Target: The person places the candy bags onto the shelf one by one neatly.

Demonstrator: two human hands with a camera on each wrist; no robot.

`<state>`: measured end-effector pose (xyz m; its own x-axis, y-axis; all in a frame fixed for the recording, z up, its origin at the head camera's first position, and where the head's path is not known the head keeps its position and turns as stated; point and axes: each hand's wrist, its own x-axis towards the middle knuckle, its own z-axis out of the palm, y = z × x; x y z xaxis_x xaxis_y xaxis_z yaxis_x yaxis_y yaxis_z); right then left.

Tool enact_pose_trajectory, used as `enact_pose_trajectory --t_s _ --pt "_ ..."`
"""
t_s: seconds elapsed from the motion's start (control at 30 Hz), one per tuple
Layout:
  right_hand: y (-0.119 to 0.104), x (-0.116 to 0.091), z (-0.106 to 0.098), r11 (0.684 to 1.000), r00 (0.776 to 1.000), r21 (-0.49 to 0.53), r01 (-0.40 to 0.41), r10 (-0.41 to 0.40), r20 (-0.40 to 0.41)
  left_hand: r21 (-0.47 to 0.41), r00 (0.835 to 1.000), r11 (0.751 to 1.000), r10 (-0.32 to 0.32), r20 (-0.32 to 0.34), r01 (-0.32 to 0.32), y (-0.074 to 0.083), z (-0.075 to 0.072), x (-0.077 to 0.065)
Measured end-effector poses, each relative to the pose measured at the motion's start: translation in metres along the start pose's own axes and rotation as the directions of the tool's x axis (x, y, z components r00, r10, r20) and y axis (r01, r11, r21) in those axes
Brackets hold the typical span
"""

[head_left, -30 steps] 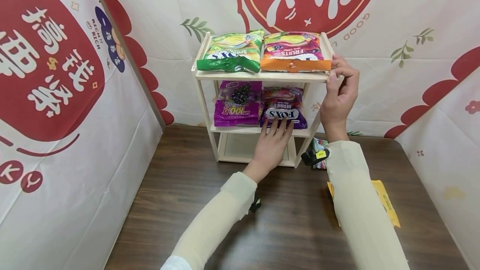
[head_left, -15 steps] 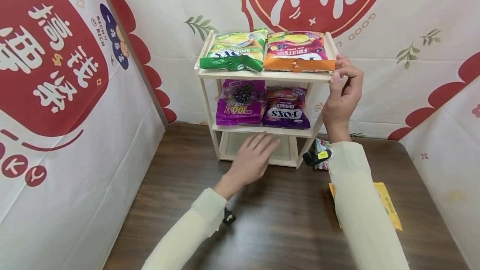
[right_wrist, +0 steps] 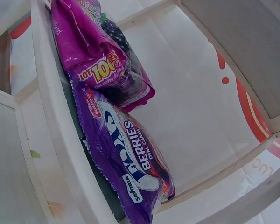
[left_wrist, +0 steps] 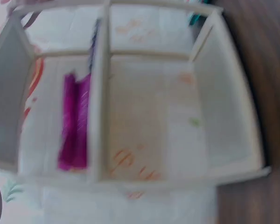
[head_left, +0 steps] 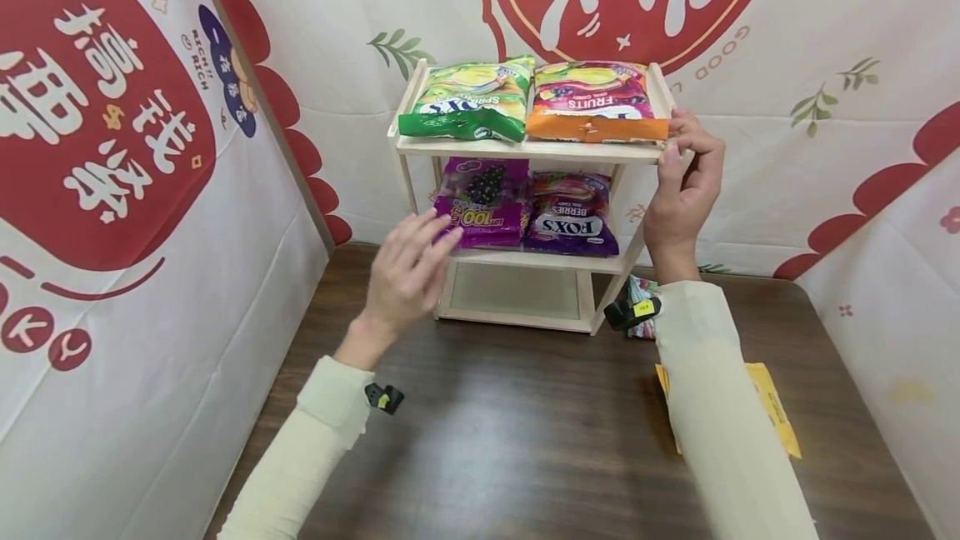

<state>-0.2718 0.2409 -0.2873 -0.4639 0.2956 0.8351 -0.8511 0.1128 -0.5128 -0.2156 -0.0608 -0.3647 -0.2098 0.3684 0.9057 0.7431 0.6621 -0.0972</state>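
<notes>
A light wooden shelf rack [head_left: 525, 152] stands on the table. My right hand [head_left: 684, 194] grips its upper right corner, thumb at the front. My left hand [head_left: 405, 269] is in front of the rack's left side, fingers extended. Its fingertips overlap a magenta grape candy bag [head_left: 491, 202] in the head view; whether they touch it, I cannot tell. Beside that bag on the middle shelf lies a purple Fox's Berries candy bag [head_left: 573, 215], large in the right wrist view. The top shelf bears a green candy bag [head_left: 468, 98] and an orange-and-pink Fruits candy bag [head_left: 592, 98].
Behind my right wrist, a small colourful packet [head_left: 641, 327] lies by the rack's right foot. A yellow packet [head_left: 772, 411] is partly under my right forearm on the brown table [head_left: 517, 448]. Printed cloth walls [head_left: 862, 140] enclose the table's back and sides.
My left hand has come away from the purple Berries bag, dropped below the middle shelf, then moved left and up to the magenta bag's side. My right hand keeps its grip on the rack.
</notes>
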Motion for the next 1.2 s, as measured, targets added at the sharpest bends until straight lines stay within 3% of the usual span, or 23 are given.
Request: enact_pose_trajectory --t_s 0.13,0.23,0.37,0.53,0.7,0.93,1.2 --pt "0.0 0.001 0.001 1.0 1.0 0.003 -0.011 0.011 -0.006 0.008 0.993 1.0 0.013 -0.117 -0.012 -0.024 -0.014 0.024" --pt "-0.001 0.001 0.0 1.0 1.0 0.012 -0.022 0.022 -0.015 -0.007 0.986 1.0 0.017 -0.166 -0.019 -0.04 -0.024 0.041" --pt "0.0 0.0 -0.001 1.0 1.0 0.012 -0.025 0.025 -0.017 -0.054 0.982 0.998 0.012 -0.186 -0.022 -0.055 -0.03 0.057" --pt "0.003 -0.001 -0.002 1.0 1.0 0.013 -0.01 0.01 -0.017 -0.13 0.987 0.991 0.017 -0.161 -0.039 -0.069 -0.018 0.071" --pt "0.006 -0.002 -0.003 1.0 1.0 0.008 0.006 -0.006 0.0 -0.146 0.991 0.989 0.014 -0.135 -0.034 -0.076 -0.004 0.08" --pt "0.003 -0.002 -0.002 1.0 1.0 0.004 -0.002 0.002 -0.004 -0.195 0.987 0.981 -0.029 -0.155 -0.002 -0.074 0.013 0.084" --pt "-0.001 0.0 0.002 1.0 1.0 -0.003 -0.02 0.02 -0.007 -0.123 0.977 0.992 -0.058 -0.203 0.033 -0.072 0.017 0.083"
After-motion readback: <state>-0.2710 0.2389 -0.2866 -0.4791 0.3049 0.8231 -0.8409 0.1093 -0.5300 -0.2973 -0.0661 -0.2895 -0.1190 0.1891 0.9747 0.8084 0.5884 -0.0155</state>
